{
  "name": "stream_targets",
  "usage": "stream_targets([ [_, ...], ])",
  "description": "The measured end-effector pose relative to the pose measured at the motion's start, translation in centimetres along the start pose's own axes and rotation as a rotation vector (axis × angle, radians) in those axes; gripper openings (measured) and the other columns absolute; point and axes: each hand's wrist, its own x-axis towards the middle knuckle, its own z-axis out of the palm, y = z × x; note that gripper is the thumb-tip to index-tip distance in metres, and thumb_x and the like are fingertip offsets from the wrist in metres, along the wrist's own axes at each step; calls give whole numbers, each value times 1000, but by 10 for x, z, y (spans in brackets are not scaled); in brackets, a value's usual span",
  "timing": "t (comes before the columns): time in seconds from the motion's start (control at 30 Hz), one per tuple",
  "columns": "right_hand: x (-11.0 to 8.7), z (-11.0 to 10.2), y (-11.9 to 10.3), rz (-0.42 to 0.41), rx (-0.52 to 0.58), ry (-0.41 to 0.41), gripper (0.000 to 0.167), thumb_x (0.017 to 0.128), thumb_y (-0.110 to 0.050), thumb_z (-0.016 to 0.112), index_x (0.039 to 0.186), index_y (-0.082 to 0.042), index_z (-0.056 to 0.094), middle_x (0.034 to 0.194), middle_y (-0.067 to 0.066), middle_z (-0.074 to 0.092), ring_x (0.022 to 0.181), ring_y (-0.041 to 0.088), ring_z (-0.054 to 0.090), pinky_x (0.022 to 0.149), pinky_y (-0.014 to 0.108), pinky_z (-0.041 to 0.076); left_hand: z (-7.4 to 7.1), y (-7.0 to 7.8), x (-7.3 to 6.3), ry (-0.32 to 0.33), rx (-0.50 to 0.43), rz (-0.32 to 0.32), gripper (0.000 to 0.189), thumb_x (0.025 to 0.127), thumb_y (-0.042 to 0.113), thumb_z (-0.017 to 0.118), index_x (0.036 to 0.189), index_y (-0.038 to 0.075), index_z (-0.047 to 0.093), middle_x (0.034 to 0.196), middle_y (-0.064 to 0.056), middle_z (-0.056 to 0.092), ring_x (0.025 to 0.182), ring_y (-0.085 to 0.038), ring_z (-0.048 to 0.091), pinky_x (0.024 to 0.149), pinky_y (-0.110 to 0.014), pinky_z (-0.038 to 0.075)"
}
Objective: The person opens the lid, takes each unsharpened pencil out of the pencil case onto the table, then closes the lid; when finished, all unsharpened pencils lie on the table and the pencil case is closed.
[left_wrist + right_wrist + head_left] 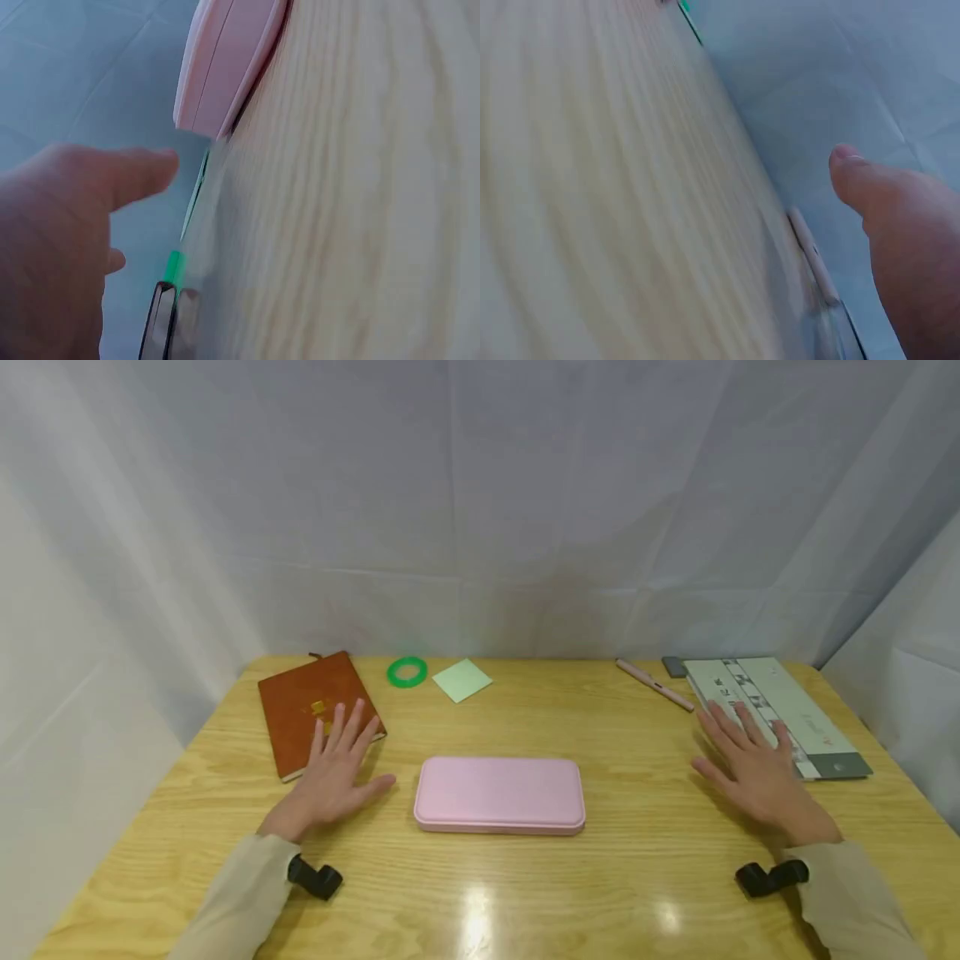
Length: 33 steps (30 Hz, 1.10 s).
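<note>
My left hand (335, 778) is spread palm down at the near edge of a brown notebook (300, 702), its fingertips overlapping the cover in the head view. Across the table, my right hand (757, 777) is spread too, fingertips over the lower left part of a pale green and grey book (810, 710). Neither hand holds anything. Between them lies a closed pink case (499, 795), nearer the left thumb. In the left wrist view the case (232, 67) stands beyond the thumb. The right wrist view shows a pink pen (814, 255) below the right thumb.
Along the back of the wooden table (570, 885) lie a green tape ring (407, 684), a pale green sticky note pad (462, 680) and the pink pen (654, 685). A small grey block (674, 667) touches the book's far corner. White cloth (525, 510) hangs behind.
</note>
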Motion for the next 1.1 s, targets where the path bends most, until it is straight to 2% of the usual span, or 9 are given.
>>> stream_targets([
  [0.1, 6, 9, -19, -67, 55, 36, 70, 97, -44, 50, 155, -18, 21, 158, 11, 27, 141, 37, 24, 100, 70, 12, 3, 4, 0, -2, -42, 33, 85, 91, 49, 57, 151, -1, 23, 160, -22, 5, 146, -42, 1, 113, -62, -3],
  [0.2, 11, 20, -46, -153, 94, 78, 68, 95, -38, 55, 153, -15, 28, 153, 15, 35, 134, 39, 32, 98, 63, 19, 9, 11, 0, 0, -108, 106, 86, 89, 47, 61, 150, -2, 25, 159, -21, 14, 145, -42, 11, 113, -62, 6],
  [0.3, 14, 28, -79, -262, 117, 93, 66, 92, -32, 59, 150, -12, 34, 150, 13, 38, 131, 35, 37, 95, 56, 26, 15, 20, -1, -14, -185, 189, 96, 80, 52, 69, 149, 0, 28, 157, -19, 22, 144, -40, 21, 111, -62, 19],
  [0.4, 13, 33, -112, -369, 125, 68, 64, 91, -37, 61, 147, -12, 39, 149, 8, 40, 130, 28, 40, 94, 49, 29, 22, 29, -2, -22, -245, 237, 105, 68, 60, 77, 147, 6, 35, 153, -12, 35, 139, -33, 33, 108, -59, 29],
  [0.5, 12, 37, -138, -429, 142, 7, 66, 91, -47, 59, 146, -17, 40, 149, 4, 39, 129, 25, 41, 95, 47, 31, 27, 34, -6, 5, -285, 228, 103, 61, 60, 82, 143, 11, 42, 143, -5, 47, 131, -25, 42, 106, -54, 34],
  [0.6, 12, 37, -151, -421, 138, -28, 65, 90, -50, 59, 145, -20, 42, 149, 1, 40, 127, 22, 42, 96, 46, 33, 33, 36, -6, 66, -272, 233, 97, 61, 57, 83, 138, 11, 46, 134, -4, 53, 121, -21, 46, 103, -48, 38],
  [0.8, 19, 37, -158, -447, 80, 39, 55, 92, -48, 57, 138, -18, 52, 142, 2, 48, 123, 23, 47, 94, 45, 38, 41, 38, -9, 164, -292, 219, 93, 61, 49, 86, 136, 9, 48, 125, -4, 56, 109, -15, 47, 94, -41, 42],
  [0.97, 22, 39, -163, -485, 94, 117, 49, 97, -46, 48, 131, -13, 56, 133, 6, 54, 116, 24, 50, 89, 44, 39, 41, 43, -11, 129, -410, 148, 89, 64, 42, 87, 138, 12, 49, 113, 0, 54, 97, -10, 46, 84, -31, 44],
  [1.1, 31, 38, -177, -505, 95, 200, 38, 97, -38, 49, 123, -14, 61, 117, 6, 61, 105, 22, 54, 83, 40, 42, 42, 48, -8, 94, -518, 73, 84, 71, 35, 84, 137, 4, 42, 107, -3, 58, 87, -12, 46, 75, -25, 41],
])
